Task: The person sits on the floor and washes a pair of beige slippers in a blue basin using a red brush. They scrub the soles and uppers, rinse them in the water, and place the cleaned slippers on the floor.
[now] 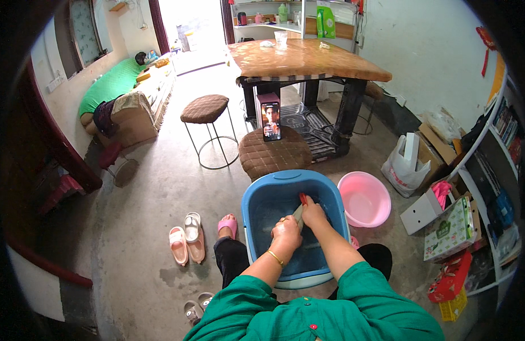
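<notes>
A blue plastic basin (288,175) with a pale outer wall stands between my knees, with what looks like shallow water inside. Both hands are down in it, gripping one wet, pale greenish item (299,214), perhaps cloth; the fingers cover most of it. My left hand (286,233), with a gold bangle above the wrist, closes around the nearer part. Farther up, my right hand (314,214) holds the far end, where a red piece (303,198) shows at the fingertips. Whether the red piece belongs to the pale item I cannot tell.
Right of the basin sits a pink tub (364,199). A phone (271,121) with a lit screen leans upright on a brown padded stool (275,157). Behind are a second stool (205,108) and a table (309,59). Slippers (187,241) lie left; boxes (450,230) crowd the right.
</notes>
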A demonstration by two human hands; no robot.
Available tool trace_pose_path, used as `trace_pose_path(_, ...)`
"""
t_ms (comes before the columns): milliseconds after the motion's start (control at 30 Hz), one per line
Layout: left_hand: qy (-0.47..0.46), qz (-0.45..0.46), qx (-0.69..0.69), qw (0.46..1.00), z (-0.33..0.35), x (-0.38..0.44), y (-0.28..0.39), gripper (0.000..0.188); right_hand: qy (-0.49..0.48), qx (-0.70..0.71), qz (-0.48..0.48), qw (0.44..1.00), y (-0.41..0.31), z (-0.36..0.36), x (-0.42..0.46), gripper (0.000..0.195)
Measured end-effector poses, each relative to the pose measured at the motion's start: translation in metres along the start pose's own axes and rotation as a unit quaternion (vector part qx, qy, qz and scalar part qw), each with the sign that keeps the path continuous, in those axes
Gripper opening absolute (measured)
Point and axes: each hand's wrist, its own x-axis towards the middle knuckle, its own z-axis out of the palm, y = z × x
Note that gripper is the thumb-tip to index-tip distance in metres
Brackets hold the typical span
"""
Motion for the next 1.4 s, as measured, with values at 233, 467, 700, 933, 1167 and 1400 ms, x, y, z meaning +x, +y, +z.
trace_pose_path(233, 0.036, 0.021, 0.01, 0.999, 0.008, 0.011, -0.007, 0.041, -0.033, 0.008, 0.017, 0.999, 0.012, 0.002, 0.018, 0.048)
trace_pose_path(467, 0.028, 0.011, 0.008, 1.0, 0.015, 0.01, -0.009, 0.039, 0.032, -0.043, -0.038, 0.998, 0.006, 0.003, 0.003, 0.049)
trace_pose_path(700, -0.008, 0.003, -0.02, 1.0, 0.001, 0.01, -0.025, 0.05, -0.052, -0.027, -0.19, 0.98, -0.01, 0.005, -0.029, 0.053)
trace_pose_path(933, 0.026, 0.011, -0.057, 0.998, 0.004, 0.018, -0.029, 0.051, -0.028, -0.055, -0.141, 0.988, -0.017, 0.006, -0.025, 0.052)
trace_pose_path(1167, 0.018, -0.081, -0.056, 0.995, 0.005, 0.018, -0.024, 0.045, -0.024, -0.093, 0.056, 0.994, 0.02, 0.01, 0.004, 0.063)
trace_pose_path(1400, 0.002, -0.093, -0.046, 0.995, 0.01, 0.025, -0.024, 0.041, -0.186, -0.003, 0.034, 0.982, 0.023, 0.032, 0.011, 0.063)
